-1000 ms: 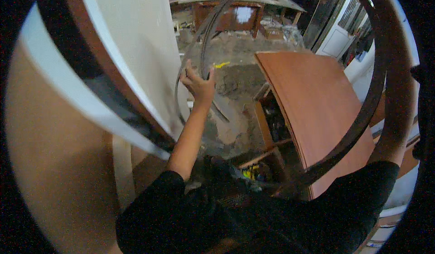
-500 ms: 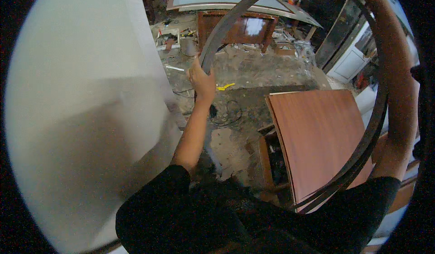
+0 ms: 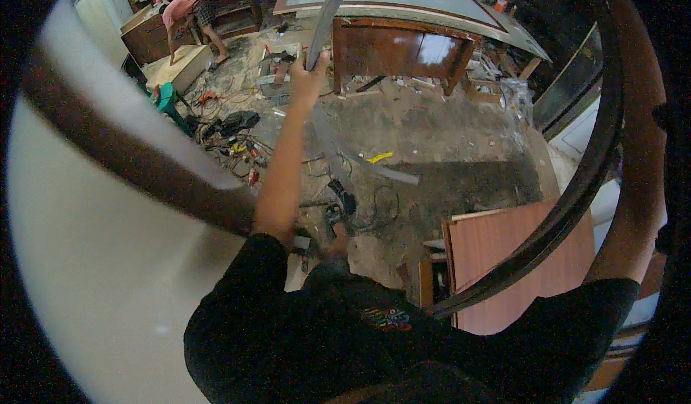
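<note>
My left hand (image 3: 309, 80) is raised ahead of me, its fingers closed around a dark, flat, flexible strip (image 3: 330, 22) that runs up out of the picture. A long curve of dark banding (image 3: 554, 235) sweeps down the right side and passes in front of my body; whether it is the same length as the strip in my left hand I cannot tell. Another brown band (image 3: 137, 152), smeared by motion, crosses the left side up to my left forearm. My right arm reaches up along the right edge, and its hand is beyond the top of the picture.
A pale panel (image 3: 93, 260) fills the left side. A reddish-brown board (image 3: 518, 260) lies at the lower right. A brown wooden cabinet piece (image 3: 396, 55) stands ahead under a long framed panel (image 3: 403, 4). Cables and tools litter the floor; a co-worker (image 3: 188, 16) bends over a wooden box.
My view has swung left, bringing the co-worker and cluttered floor into sight. The large loop has spread wider, with a band now crossing the left. My right hand has left the top edge.
</note>
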### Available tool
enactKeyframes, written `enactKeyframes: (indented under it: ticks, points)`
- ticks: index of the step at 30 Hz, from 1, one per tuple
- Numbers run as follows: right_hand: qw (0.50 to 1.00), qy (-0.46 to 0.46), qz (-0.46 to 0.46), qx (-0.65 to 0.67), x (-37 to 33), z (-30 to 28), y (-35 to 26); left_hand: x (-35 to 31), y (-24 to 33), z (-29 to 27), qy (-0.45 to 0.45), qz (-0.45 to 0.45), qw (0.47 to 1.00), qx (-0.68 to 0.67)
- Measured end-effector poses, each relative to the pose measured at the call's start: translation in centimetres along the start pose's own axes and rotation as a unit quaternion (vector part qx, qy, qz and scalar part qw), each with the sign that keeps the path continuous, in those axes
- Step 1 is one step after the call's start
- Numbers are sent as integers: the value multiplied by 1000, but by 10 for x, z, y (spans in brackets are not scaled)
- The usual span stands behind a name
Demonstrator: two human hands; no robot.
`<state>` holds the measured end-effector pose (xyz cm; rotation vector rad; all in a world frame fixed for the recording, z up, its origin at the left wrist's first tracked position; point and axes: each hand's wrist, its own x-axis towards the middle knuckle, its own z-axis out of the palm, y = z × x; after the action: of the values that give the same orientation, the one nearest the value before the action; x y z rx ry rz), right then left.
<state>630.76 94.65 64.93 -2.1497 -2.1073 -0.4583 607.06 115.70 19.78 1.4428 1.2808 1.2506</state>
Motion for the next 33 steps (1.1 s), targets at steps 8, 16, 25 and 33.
enactKeyframes:
  ticks: [8,16,25,33]
  points:
    - [998,21,-35,48,193,64,90,313,-77,-45,-153,130,978,-50]
    - [964,-59,2,258,329,182,195,445,83,-91,-118,260,946,157]
    - [900,18,-71,429,426,439,313,526,212,-3,-11,375,865,333]
    - [874,71,-58,476,484,586,388,684,242,57,93,355,864,346]
